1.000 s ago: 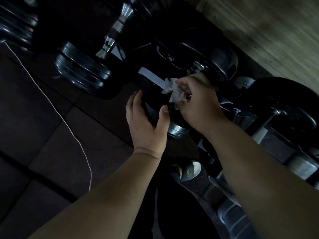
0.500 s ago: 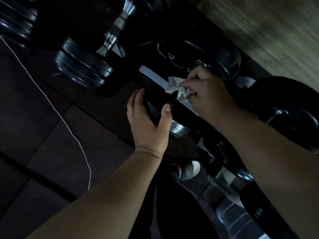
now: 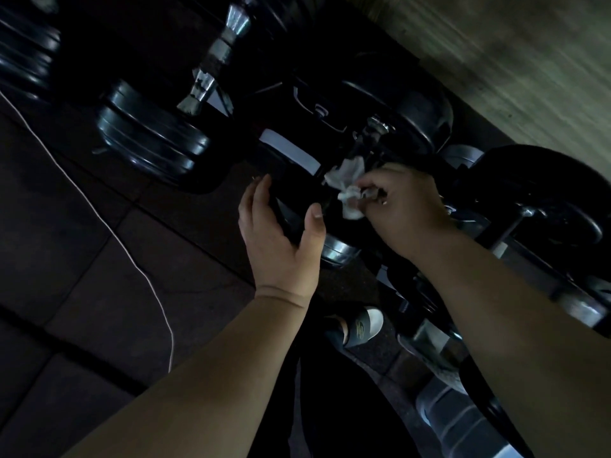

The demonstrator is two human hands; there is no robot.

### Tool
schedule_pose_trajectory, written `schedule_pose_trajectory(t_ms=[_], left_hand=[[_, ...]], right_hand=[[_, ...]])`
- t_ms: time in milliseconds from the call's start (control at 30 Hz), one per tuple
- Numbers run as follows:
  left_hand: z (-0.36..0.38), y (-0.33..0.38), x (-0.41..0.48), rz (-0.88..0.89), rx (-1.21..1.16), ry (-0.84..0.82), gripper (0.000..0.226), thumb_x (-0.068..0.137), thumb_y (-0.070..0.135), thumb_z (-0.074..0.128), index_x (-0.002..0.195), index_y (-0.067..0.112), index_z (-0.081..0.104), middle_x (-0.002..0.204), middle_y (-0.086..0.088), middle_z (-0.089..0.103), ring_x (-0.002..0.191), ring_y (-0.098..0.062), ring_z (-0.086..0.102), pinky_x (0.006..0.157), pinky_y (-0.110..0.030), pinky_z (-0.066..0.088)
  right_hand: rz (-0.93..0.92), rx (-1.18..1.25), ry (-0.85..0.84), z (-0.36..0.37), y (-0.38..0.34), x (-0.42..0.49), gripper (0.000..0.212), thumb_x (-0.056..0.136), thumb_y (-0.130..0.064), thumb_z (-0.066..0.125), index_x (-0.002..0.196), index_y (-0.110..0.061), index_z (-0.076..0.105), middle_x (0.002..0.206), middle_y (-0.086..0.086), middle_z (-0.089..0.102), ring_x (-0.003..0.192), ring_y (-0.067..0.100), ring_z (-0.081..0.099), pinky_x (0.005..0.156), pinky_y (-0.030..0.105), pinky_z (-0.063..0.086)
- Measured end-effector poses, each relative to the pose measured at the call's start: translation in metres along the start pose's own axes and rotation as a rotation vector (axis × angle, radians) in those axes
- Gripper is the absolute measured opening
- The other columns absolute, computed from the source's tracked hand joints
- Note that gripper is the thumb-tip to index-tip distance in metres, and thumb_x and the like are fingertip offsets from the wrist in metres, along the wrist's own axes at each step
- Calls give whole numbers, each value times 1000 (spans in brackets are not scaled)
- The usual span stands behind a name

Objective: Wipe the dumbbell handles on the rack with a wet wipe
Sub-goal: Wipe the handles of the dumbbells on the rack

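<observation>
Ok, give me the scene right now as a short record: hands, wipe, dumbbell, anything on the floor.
right hand: pinches the wipe in its fingertips
wipe: white, crumpled, at the dark handle; contact too dark to tell
left hand: open, cupped around the dumbbell's near end
rack: more dumbbells to either side, one with a shiny handle
floor: dark tiles, a thin white cord, a sandalled foot

Right hand [image 3: 406,206] with the crumpled wet wipe [image 3: 347,185] has shifted slightly near and right since half a second ago, off the far end of the dumbbell handle [image 3: 370,140]. More of the handle's far end now shows beyond the wipe. Wipe bunched tighter at the fingertips.
</observation>
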State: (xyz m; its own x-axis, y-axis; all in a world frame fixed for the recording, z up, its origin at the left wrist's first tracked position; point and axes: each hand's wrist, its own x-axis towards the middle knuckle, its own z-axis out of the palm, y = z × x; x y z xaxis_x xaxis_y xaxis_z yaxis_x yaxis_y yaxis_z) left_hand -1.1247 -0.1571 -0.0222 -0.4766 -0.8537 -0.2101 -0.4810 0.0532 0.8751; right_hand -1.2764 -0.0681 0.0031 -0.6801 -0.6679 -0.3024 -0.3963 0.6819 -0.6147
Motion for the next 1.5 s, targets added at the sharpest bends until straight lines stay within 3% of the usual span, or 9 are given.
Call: schedule_pose_trajectory(t_ms=[167, 433, 567, 700, 867, 1033, 1300, 1433, 1500], left_hand=[[1, -1, 0, -6, -2, 3, 90, 86, 66, 55, 155, 9, 39, 156, -5, 37, 146, -20, 38, 118, -45, 41], [2, -6, 1, 14, 12, 15, 85, 87, 59, 56, 154, 10, 40, 155, -6, 39, 144, -19, 40, 117, -40, 40], [2, -4, 1, 8, 12, 25, 82, 87, 56, 55, 154, 10, 40, 156, -7, 39, 146, -20, 38, 119, -37, 38], [1, -1, 0, 13, -24, 12, 81, 88, 55, 56, 153, 10, 41, 155, -7, 40, 145, -20, 41, 118, -38, 40], [0, 2, 2, 23, -33, 7, 82, 86, 54, 55, 153, 9, 42, 154, -7, 41, 143, -17, 41, 113, -11, 33], [1, -2, 4, 43, -27, 5, 82, 86, 54, 56, 151, 6, 43, 152, -9, 43, 142, -18, 42, 109, -6, 31], [-1, -1, 4, 42, -10, 6, 82, 85, 55, 56, 150, 6, 44, 152, -10, 43, 141, -22, 44, 115, -36, 41], [-2, 1, 2, 29, -44, -16, 84, 84, 54, 56, 152, 8, 42, 154, -6, 41, 143, -15, 40, 109, -5, 31], [-3, 1, 2, 29, -43, -31, 85, 84, 55, 56, 153, 8, 41, 155, -6, 40, 142, -14, 39, 106, -1, 29]], right_hand=[[99, 19, -111, -15, -6, -5, 24, 96, -27, 69, 116, -16, 72, 105, -9, 62, 97, 10, 61, 84, 29, 50], [301, 234, 359, 11, -26, 8, 11, 91, -21, 74, 100, -17, 69, 96, -6, 65, 84, 2, 60, 63, 4, 43], [392, 262, 364, 24, -36, 3, 12, 98, -27, 65, 100, -19, 74, 85, -14, 65, 74, -6, 58, 57, 0, 40], [468, 368, 349, 31, -39, -4, 21, 94, -29, 71, 113, -20, 74, 107, -9, 69, 87, -3, 59, 59, -1, 40], [408, 304, 451, 22, -41, 10, 10, 93, -21, 69, 89, -17, 77, 91, -5, 69, 80, 6, 64, 73, 26, 54], [360, 303, 607, 28, -40, 22, 14, 91, -18, 70, 101, -17, 80, 102, -3, 67, 84, 1, 57, 73, 4, 44], [366, 319, 329, 40, -45, -6, 6, 88, -15, 75, 92, -16, 79, 104, -4, 63, 84, 0, 56, 71, 0, 40], [337, 290, 564, 29, -42, 20, 12, 89, -15, 72, 96, -18, 81, 103, 0, 66, 84, 1, 56, 72, 0, 40], [338, 321, 630, 29, -41, 25, 16, 90, -13, 70, 101, -18, 80, 107, 1, 67, 88, 1, 61, 77, 2, 44]])
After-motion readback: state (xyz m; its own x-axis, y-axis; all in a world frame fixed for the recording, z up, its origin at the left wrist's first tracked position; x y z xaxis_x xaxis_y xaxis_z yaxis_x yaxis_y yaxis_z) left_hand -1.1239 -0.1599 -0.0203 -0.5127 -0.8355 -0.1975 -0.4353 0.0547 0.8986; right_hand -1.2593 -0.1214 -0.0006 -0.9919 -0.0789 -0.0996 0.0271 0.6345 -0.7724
